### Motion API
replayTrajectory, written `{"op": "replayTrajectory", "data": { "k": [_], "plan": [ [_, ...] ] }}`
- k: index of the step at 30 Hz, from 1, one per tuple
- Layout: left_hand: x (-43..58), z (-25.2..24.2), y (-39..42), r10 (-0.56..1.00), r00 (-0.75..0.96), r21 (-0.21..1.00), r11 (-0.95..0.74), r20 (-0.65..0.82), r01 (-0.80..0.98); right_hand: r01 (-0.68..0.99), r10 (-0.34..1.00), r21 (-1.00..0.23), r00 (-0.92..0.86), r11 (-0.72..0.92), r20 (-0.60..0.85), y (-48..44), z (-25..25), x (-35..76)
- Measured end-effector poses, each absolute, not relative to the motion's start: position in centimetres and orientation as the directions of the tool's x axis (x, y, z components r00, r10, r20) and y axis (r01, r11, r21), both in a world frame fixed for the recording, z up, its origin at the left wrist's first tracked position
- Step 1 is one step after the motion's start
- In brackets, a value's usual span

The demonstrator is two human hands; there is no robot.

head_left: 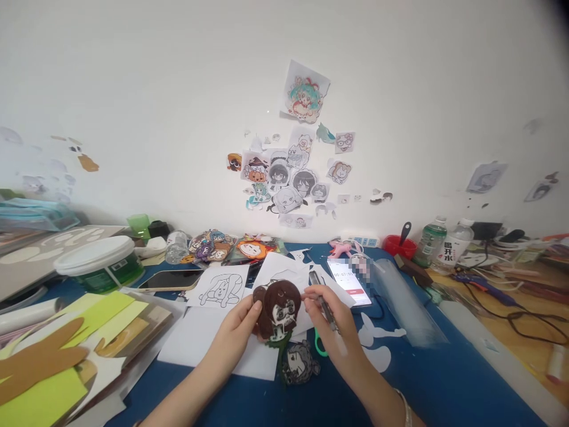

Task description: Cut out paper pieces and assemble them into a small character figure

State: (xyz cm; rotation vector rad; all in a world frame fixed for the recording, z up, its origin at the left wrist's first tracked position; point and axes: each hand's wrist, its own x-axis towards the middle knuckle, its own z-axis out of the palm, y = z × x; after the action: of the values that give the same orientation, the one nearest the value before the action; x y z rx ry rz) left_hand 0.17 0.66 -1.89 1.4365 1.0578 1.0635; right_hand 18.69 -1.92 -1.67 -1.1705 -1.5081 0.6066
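My left hand (235, 335) grips the left edge of a brown-haired cartoon figure cutout (276, 309) and holds it upright above the blue table (444, 379). My right hand (331, 320) pinches the cutout's right edge and also holds a pen (323, 302) that points up and away. Beneath the cutout lie white paper sheets (200, 341), a second grey-haired figure cutout (301, 363) and green-handled scissors (319, 344), partly hidden by my right hand.
A lit phone (351, 280) lies behind my right hand, a dark phone (171, 280) at the left. A line drawing (221, 289), a green tub (100, 264), yellow and brown sheets (57, 350), bottles (444, 240), cables (515, 308) and a clear roll (404, 302) surround them. Stickers (288, 172) cover the wall.
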Motion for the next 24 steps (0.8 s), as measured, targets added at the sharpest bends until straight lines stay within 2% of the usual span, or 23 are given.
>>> {"op": "replayTrajectory", "data": {
  "k": [3, 9, 19, 22, 24],
  "plan": [
    [0.4, -1.7, 0.3, 0.967, 0.25, 0.995, -0.074, 0.057, 0.062, 0.303, 0.92, -0.878, 0.006, 0.372, 0.392, -1.7, -2.0, 18.6],
    [0.5, -1.4, 0.1, 0.979, 0.202, 0.998, -0.031, 0.021, 0.046, 0.262, 0.926, -0.895, 0.015, 0.36, 0.377, -1.8, -2.3, 18.1],
    [0.4, -1.2, 0.0, 0.98, 0.164, 0.989, -0.126, 0.113, 0.072, 0.274, 0.922, -0.885, -0.02, 0.378, 0.387, -1.9, -2.3, 18.0],
    [0.5, -1.5, 0.0, 0.976, 0.19, 0.989, -0.123, 0.107, 0.077, 0.356, 0.9, -0.841, 0.003, 0.407, 0.437, -1.6, -2.7, 18.1],
    [0.7, -1.8, -0.1, 0.966, 0.25, 0.996, -0.079, 0.063, 0.053, 0.504, 0.86, -0.749, 0.026, 0.43, 0.51, -1.4, -2.9, 18.1]
  ]
}}
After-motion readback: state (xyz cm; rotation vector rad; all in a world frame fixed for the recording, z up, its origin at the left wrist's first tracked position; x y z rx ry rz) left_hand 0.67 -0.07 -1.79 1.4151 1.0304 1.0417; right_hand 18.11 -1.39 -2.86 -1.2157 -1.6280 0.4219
